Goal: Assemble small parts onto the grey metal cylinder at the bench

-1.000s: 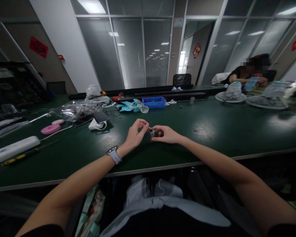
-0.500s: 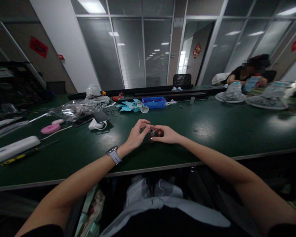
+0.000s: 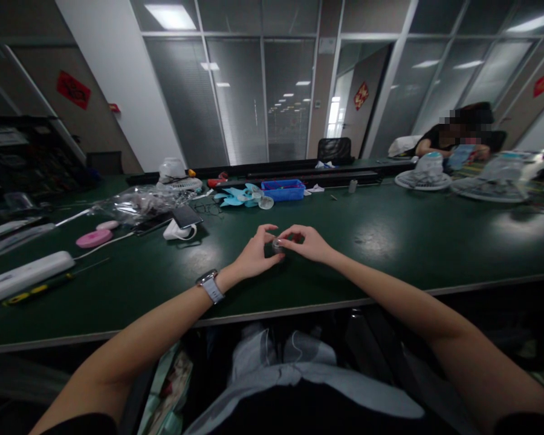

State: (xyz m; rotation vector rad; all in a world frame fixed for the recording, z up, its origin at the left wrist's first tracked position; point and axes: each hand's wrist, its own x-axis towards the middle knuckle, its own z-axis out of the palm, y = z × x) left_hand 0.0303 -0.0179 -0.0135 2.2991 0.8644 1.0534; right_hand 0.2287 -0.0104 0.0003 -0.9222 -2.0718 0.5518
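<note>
A small round part (image 3: 276, 245), greyish and metallic-looking, sits between my hands low over the green table (image 3: 236, 296). It is too small and dim to name. My left hand (image 3: 252, 255), with a watch (image 3: 207, 278) on its wrist, curves around the part, thumb at the near side and index finger raised. My right hand (image 3: 314, 245) pinches the part from the right, thumb and index finger on its top. The fingers hide much of the part.
Left of my hands lie a white charger (image 3: 178, 230), pink discs (image 3: 93, 238), a power strip (image 3: 27, 275) and a screwdriver (image 3: 36, 291). Behind are blue fan blades (image 3: 238, 196), a blue bin (image 3: 283, 190) and a small cylinder (image 3: 353, 186). Fan assemblies (image 3: 428, 172) and another person (image 3: 453, 136) are at right.
My left thumb has moved off the top of the part to its near side. My right thumb has gone from the near side up onto the top.
</note>
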